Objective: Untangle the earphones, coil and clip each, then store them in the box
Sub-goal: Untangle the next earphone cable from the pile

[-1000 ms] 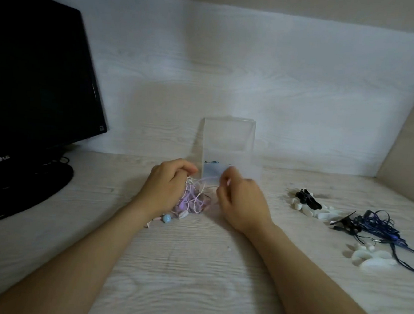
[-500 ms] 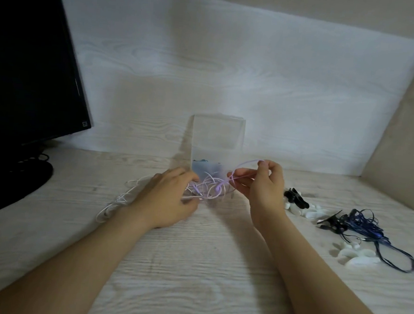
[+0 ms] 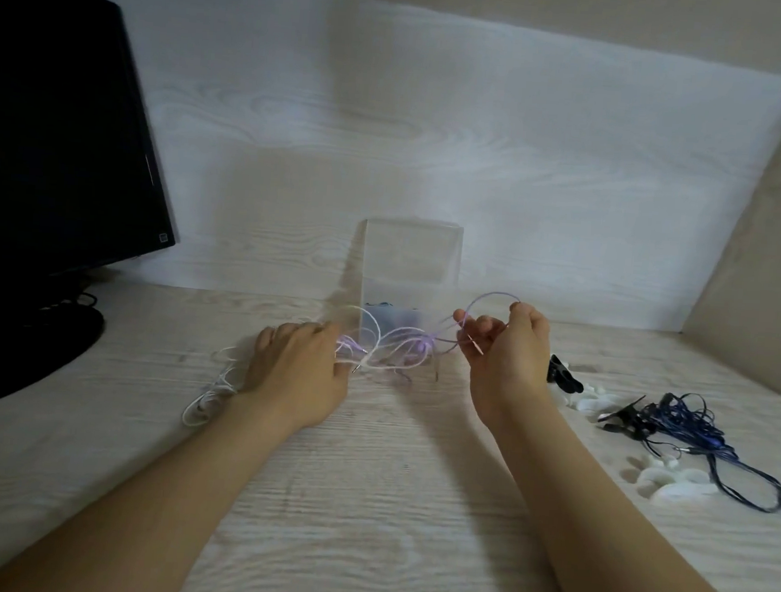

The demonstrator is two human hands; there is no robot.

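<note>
A black monitor is cut off by the left edge. The left hand covers its own fingertips, so its hold on the earphone cables cannot be told. The cables are a blurred tangle. The frosted box blurs its contents. The right hand hides part of a black clip.

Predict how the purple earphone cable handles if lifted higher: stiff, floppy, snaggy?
Probably floppy: the purple cable droops in loose loops between the right hand and left hand. Likely very light: a fingertip pinch holds it up. May snag: its strands cross the white cable in the tangle that the left hand grips.
</note>
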